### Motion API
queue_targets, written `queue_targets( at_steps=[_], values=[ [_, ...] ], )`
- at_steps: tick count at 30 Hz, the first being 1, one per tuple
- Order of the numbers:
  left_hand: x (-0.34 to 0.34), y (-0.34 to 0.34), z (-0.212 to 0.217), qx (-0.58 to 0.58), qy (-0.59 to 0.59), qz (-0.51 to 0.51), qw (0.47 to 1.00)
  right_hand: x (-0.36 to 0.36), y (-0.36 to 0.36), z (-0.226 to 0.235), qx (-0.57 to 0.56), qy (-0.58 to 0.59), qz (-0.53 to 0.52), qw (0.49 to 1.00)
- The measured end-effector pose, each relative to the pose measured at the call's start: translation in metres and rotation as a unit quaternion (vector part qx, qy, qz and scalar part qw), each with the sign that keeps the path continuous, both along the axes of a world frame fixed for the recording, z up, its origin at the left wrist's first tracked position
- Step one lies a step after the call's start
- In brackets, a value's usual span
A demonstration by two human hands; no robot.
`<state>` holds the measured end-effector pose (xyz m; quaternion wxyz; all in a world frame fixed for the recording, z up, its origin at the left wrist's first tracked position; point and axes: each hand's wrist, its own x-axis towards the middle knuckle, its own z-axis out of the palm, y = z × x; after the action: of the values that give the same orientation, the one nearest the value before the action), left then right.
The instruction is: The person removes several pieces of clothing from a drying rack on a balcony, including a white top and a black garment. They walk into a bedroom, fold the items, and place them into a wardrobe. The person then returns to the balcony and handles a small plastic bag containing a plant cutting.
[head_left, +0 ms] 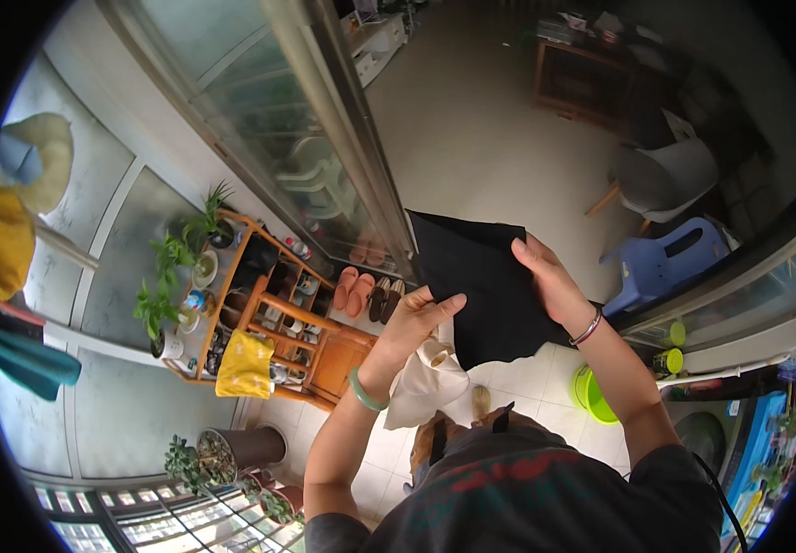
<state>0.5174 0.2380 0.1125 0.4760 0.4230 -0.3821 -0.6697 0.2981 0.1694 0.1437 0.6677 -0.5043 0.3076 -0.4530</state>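
My left hand (421, 323) and my right hand (545, 281) are both grasping a black cloth (481, 276), which I am holding spread out in front of my body, above the tiled floor (554, 373). My left hand is pinching its near left side, the thumb lying on top and pointing across the cloth. My right hand is gripping the right side, the thumb resting on the upper face near the top right corner and the other fingers partly out of sight. A pale cream cloth (430, 392) is hanging in folds just below my left hand; I cannot tell whether those fingers are gripping it too. I am wearing a green bangle (368, 391) on my left wrist and a thin metal bracelet (587, 329) on my right.

To my left, pink slippers (353, 293) are sitting beside a pair of dark shoes (386, 300), near a wooden chair (342, 364) with a yellow cloth (245, 365) draping over it. To my right, a blue plastic stool (670, 260) is standing near the glass door, and a lime-green bucket (593, 396) is resting on the tiles, partly behind my forearm.
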Motion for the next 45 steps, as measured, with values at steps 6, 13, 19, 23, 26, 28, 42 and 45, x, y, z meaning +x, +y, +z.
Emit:
queue_targets(
  at_steps=[6, 13, 19, 23, 26, 28, 42, 45],
  values=[
    [-0.058, -0.082, -0.006, -0.064, -0.094, -0.111, 0.987, -0.056, -0.047, -0.031, -0.180, 0.295, -0.094, 0.933],
    [-0.093, -0.187, -0.017, -0.291, -0.455, -0.236, 0.808, -0.070, -0.144, -0.041, -0.006, 0.368, -0.025, 0.930],
    [-0.083, -0.301, -0.041, -0.233, -0.424, -0.201, 0.852, -0.058, -0.260, -0.057, 0.047, 0.098, -0.167, 0.980],
    [-0.059, -0.389, -0.053, -0.022, -0.222, -0.205, 0.953, -0.069, -0.356, -0.039, 0.164, -0.015, -0.222, 0.961],
    [-0.044, -0.462, -0.090, -0.027, -0.164, -0.232, 0.958, -0.072, -0.412, -0.039, 0.199, -0.033, -0.222, 0.954],
    [-0.044, -0.503, -0.091, -0.018, -0.175, -0.218, 0.960, -0.068, -0.442, -0.025, 0.218, -0.061, -0.222, 0.948],
    [-0.115, -0.749, -0.010, 0.199, 0.014, -0.111, 0.974, -0.132, -0.636, -0.016, 0.237, -0.024, -0.236, 0.942],
    [-0.136, -0.787, 0.028, 0.211, 0.124, -0.079, 0.966, -0.153, -0.695, -0.021, 0.148, 0.039, -0.267, 0.951]
  ],
)
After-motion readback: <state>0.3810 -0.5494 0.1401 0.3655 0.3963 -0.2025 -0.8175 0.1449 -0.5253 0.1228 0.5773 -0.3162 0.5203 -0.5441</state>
